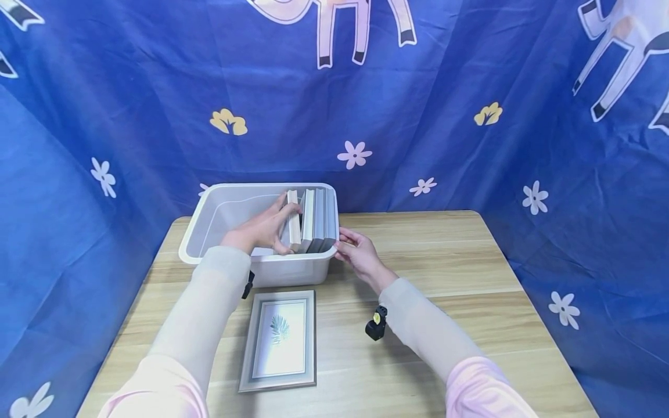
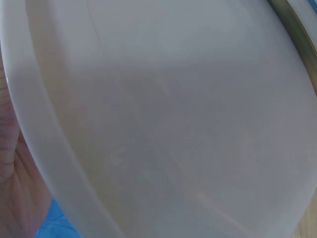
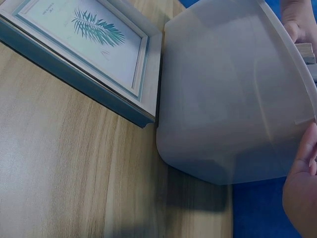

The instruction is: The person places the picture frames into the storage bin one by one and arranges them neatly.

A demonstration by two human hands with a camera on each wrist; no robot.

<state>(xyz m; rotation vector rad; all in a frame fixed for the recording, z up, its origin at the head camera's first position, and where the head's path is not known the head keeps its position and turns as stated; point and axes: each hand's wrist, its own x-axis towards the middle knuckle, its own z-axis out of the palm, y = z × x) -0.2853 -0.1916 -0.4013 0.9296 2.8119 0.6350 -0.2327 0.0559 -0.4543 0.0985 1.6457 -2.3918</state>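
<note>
A white plastic bin (image 1: 292, 271) stands at the back left of the table, with several picture frames (image 1: 317, 217) upright on edge at its right end. Reaching over the near rim, my left hand (image 1: 261, 227) grips the leftmost upright frame (image 1: 294, 223), thumb toward me and fingers at the far end. My right hand (image 1: 360, 253) pinches the bin's right rim near the front corner; the right wrist view shows its thumb (image 3: 306, 148) against that rim. In the left wrist view the bin wall (image 2: 173, 139) hides most of the left hand.
A grey picture frame (image 1: 279, 339) with a leaf print lies face up on the wooden table (image 1: 397, 360), just in front of the bin. Blue patterned cloth (image 1: 292, 133) hangs behind the table and on both sides.
</note>
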